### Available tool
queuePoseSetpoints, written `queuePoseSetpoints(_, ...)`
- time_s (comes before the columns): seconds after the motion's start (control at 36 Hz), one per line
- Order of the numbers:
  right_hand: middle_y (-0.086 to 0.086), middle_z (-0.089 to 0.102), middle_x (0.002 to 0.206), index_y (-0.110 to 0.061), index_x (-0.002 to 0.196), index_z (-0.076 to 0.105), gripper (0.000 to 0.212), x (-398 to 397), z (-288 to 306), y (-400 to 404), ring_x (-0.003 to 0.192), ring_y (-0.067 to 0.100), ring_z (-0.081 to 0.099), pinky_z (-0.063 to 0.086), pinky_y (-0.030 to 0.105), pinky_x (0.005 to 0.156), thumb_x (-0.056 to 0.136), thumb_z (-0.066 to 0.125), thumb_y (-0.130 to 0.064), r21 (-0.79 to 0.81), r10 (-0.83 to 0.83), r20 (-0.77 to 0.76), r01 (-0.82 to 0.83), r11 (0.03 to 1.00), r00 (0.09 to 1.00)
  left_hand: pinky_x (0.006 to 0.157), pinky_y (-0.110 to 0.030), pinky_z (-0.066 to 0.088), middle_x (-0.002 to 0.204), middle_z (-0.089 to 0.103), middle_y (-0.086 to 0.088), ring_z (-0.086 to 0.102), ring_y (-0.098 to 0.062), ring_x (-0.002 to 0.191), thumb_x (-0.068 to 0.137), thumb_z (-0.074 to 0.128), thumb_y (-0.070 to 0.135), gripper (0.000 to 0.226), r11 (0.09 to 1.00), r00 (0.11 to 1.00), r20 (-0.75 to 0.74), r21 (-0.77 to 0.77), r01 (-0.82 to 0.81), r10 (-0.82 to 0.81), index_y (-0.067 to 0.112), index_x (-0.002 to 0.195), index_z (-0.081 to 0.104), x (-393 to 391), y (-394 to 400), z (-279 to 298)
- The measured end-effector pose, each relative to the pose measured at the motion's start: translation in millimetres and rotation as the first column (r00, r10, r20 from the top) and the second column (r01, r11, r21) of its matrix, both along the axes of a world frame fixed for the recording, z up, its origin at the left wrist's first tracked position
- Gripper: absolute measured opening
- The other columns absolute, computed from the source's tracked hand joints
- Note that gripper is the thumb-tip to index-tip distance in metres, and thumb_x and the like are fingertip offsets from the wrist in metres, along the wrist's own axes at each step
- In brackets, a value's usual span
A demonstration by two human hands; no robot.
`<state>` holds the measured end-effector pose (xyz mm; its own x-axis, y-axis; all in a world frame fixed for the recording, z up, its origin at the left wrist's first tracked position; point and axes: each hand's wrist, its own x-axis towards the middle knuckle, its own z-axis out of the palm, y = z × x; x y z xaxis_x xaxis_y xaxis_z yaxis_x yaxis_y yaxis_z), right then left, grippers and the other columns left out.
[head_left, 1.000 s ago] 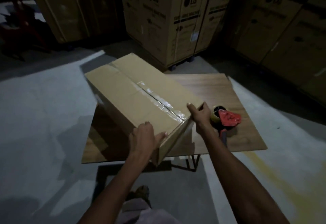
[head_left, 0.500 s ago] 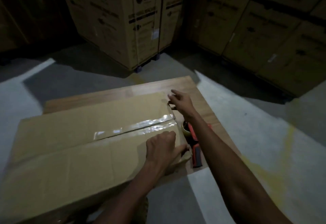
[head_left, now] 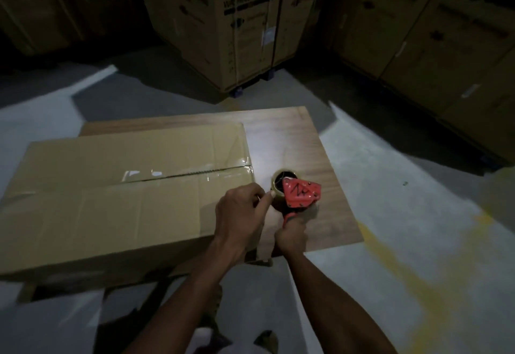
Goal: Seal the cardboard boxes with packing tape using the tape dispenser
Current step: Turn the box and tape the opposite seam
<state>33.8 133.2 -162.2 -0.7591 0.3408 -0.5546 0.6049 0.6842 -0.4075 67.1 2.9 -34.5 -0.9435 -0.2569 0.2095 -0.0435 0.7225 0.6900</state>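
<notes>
Tape dispenser in hand beside a box already taped along its top seam

The right hand (head_left: 291, 238) is clamped round the handle of the red tape dispenser (head_left: 299, 194), just right of the cardboard box (head_left: 125, 194) on the wooden bench (head_left: 315, 144); the left hand (head_left: 239, 214), fingers curled, touches the tape roll (head_left: 278, 190), perhaps pinching the loose end. The dispenser looks light and rigid, best held by its handle; the glossy tape will be thin and clingy

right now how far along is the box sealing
Done: clear tape runs along the centre seam of the long brown cardboard box. In hand: the right hand grips the red tape dispenser; the left hand touches its roll. Left: whether other seams need tape cannot be told.
</notes>
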Motion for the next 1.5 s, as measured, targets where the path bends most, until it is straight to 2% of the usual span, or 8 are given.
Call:
queuePoseSetpoints(0.17, 0.022, 0.063, 0.127, -0.004, 0.129, 0.058, 0.042, -10.2, 25.7, 26.7, 0.116, 0.041, 0.065, 0.052, 0.042, 0.093, 0.093, 0.062, -0.024, -0.039, 0.049, -0.129, -0.055, 0.998, 0.990, 0.057, -0.022, 0.045, 0.064, 0.067, 0.011, 0.062, 0.000, 0.061, 0.092, 0.073, 0.037, 0.023, 0.977, 0.998, 0.016, 0.201, -0.065, 0.063, 0.021, 0.075, 0.074, 3.3, 1.8, 0.2)
queuePoseSetpoints(0.39, 0.005, 0.056, 0.068, -0.015, 0.090, 0.056, 0.024, 10.6, 78.7, 39.1, 0.057, 0.019, 0.055, 0.046, 0.035, 0.050, 0.089, 0.075, -0.030, -0.614, -0.232, -0.431, -0.095, 0.783, 0.872, 0.048, -0.026, 0.052, 0.073, 0.074, -0.005, 0.070, -0.015, 0.056, 0.101, 0.050, 0.056, 0.050, 0.811, 0.969, 0.238, 0.554, -0.187, 0.061, 0.012, 0.087, 0.069, -44.5, -7.5, 12.1)
queuePoseSetpoints(0.5, 0.009, 0.055, 0.066, -0.017, 0.082, 0.057, 0.033, 15.4, 126.1, 39.0, 0.055, 0.024, 0.052, 0.043, 0.033, 0.050, 0.096, 0.072, -0.042, -0.735, -0.184, -0.547, -0.363, 0.572, 0.817, 0.072, -0.045, 0.062, 0.106, 0.070, -0.022, 0.074, -0.036, 0.087, 0.093, 0.031, 0.079, 0.086, 0.569, 0.842, 0.502, 0.759, -0.317, -0.200, 0.001, 0.116, 0.058, -86.5, -14.3, 34.3)
queuePoseSetpoints(0.67, 0.018, 0.071, 0.078, -0.005, 0.084, 0.067, 0.006, 1.4, 152.0, 30.2, 0.074, 0.037, 0.071, 0.060, 0.049, 0.073, 0.089, 0.065, -0.009, -0.643, -0.017, -0.592, -0.459, 0.614, 0.806, 0.080, -0.043, 0.061, 0.108, 0.072, -0.027, 0.073, -0.039, 0.100, 0.076, 0.028, 0.097, 0.116, 0.270, 0.672, 0.356, 0.934, -0.235, -0.649, -0.006, 0.121, 0.060, -119.9, -42.6, 64.9)
queuePoseSetpoints(0.92, 0.021, 0.054, 0.058, 0.001, 0.075, 0.054, 0.020, -7.1, 154.4, -8.1, 0.049, 0.031, 0.050, 0.042, 0.042, 0.050, 0.093, 0.056, 0.010, -0.579, -0.169, -0.620, -0.302, 0.757, 0.766, 0.062, -0.030, 0.061, 0.091, 0.074, -0.017, 0.075, -0.030, 0.095, 0.073, 0.069, 0.076, 0.084, 0.415, 0.629, 0.359, 0.908, -0.062, -0.689, -0.001, 0.105, 0.067, -143.5, -90.5, 92.0)
queuePoseSetpoints(1.17, 0.019, 0.050, 0.054, 0.011, 0.089, 0.057, 0.003, -13.6, 154.8, -38.4, 0.042, 0.024, 0.045, 0.037, 0.030, 0.048, 0.091, 0.055, 0.012, -0.626, -0.258, -0.581, -0.221, 0.748, 0.772, 0.047, -0.017, 0.054, 0.050, 0.055, -0.003, 0.062, -0.008, 0.046, 0.084, 0.070, 0.035, 0.034, 0.296, 0.555, 0.327, 0.944, -0.147, -0.765, 0.001, 0.082, 0.073, -173.6, -111.7, 75.5)
queuePoseSetpoints(1.33, 0.022, 0.052, 0.058, 0.012, 0.090, 0.057, 0.006, -9.8, 153.1, -50.0, 0.049, 0.035, 0.046, 0.039, 0.047, 0.048, 0.090, 0.056, 0.007, -0.651, -0.286, -0.599, -0.248, 0.717, 0.748, 0.053, -0.021, 0.059, 0.083, 0.073, -0.021, 0.076, -0.020, 0.069, 0.078, 0.073, 0.009, 0.014, 0.240, 0.586, 0.319, 0.948, -0.211, -0.745, -0.004, 0.078, 0.078, -184.6, -118.2, 66.7)
queuePoseSetpoints(1.5, 0.021, 0.051, 0.061, 0.011, 0.090, 0.057, 0.004, -12.7, 150.8, -54.9, 0.051, 0.032, 0.047, 0.041, 0.044, 0.053, 0.092, 0.054, 0.013, -0.632, -0.286, -0.591, -0.212, 0.746, 0.754, 0.048, -0.016, 0.054, 0.080, 0.073, -0.013, 0.070, -0.010, 0.059, 0.092, 0.069, 0.024, 0.022, 0.314, 0.585, 0.334, 0.939, -0.140, -0.739, 0.002, 0.095, 0.068, -183.5, -123.1, 68.9)
